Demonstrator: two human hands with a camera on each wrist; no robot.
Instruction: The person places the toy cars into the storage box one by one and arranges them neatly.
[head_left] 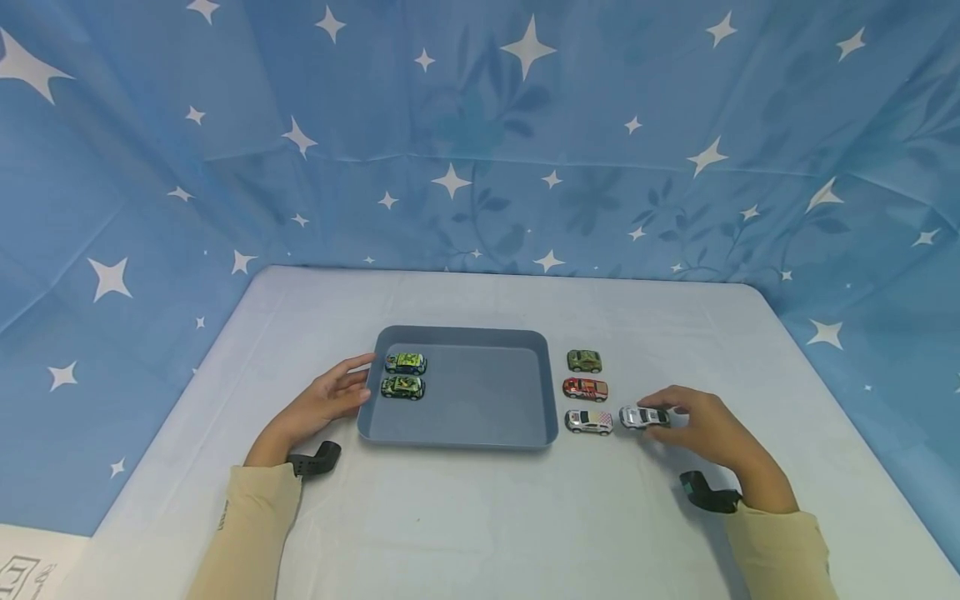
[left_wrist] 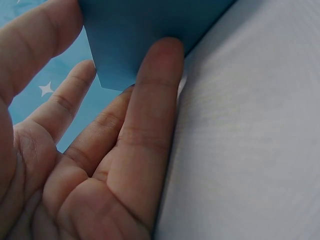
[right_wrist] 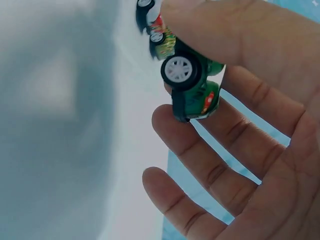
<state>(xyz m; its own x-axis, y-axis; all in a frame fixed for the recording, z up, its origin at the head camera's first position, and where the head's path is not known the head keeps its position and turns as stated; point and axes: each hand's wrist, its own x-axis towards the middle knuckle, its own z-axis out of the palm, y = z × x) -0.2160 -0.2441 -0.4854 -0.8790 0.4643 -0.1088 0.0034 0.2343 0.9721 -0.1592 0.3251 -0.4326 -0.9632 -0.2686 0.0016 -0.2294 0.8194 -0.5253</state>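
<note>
White surface point(head_left: 465, 517), right hand point(head_left: 701, 427) pinches silver car point(head_left: 637, 417) in its fingers, left hand point(head_left: 318, 408) touches tray point(head_left: 487, 396) with extended fingers; best lift straight up, clearing white car point(head_left: 588, 422).

**The Near Side Is Leaving Room**

Between your right hand point(head_left: 697, 425), which is holding the silver car point(head_left: 644, 417), and the tray point(head_left: 487, 392), a green car point(head_left: 584, 361), a red car point(head_left: 586, 389) and a white car point(head_left: 588, 422) are blocking the straight low way. The table point(head_left: 465, 517) nearer to you is offering wide passage. Inside the tray, free floor is stretching right of two patterned cars point(head_left: 403, 387). Your left hand point(head_left: 318, 408) is occupying its left side.
</note>
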